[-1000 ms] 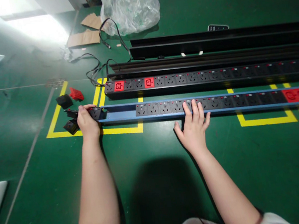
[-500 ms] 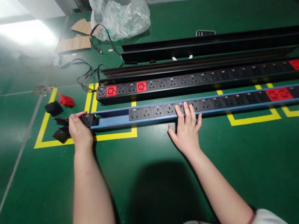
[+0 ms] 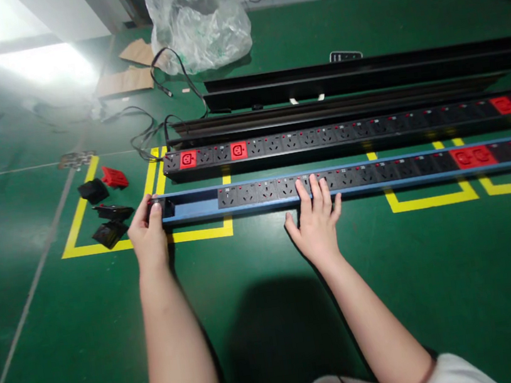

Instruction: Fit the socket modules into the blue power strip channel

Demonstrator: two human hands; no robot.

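Note:
A long blue rail (image 3: 196,208) lies across the floor, with a row of black socket modules (image 3: 247,194) set in it and a pair of red ones (image 3: 473,156) farther right. At its left end, my left hand (image 3: 148,235) grips a black socket module (image 3: 167,207) between thumb and fingers; the hand covers much of it. Bare blue channel shows between that module and the row. My right hand (image 3: 317,230) rests with spread fingers on the sockets around the middle of the view.
Loose black modules (image 3: 109,234) and a red one (image 3: 114,177) lie left of the rail. Behind it sit a finished-looking black power strip (image 3: 272,145), dark channels (image 3: 363,78), a cable (image 3: 183,62) and a clear plastic bag (image 3: 198,25). Yellow tape (image 3: 199,233) marks the green surface.
My left hand has moved right, pushing the black socket module along into the rail's left end. My right hand stays on the sockets. The view has shifted slightly.

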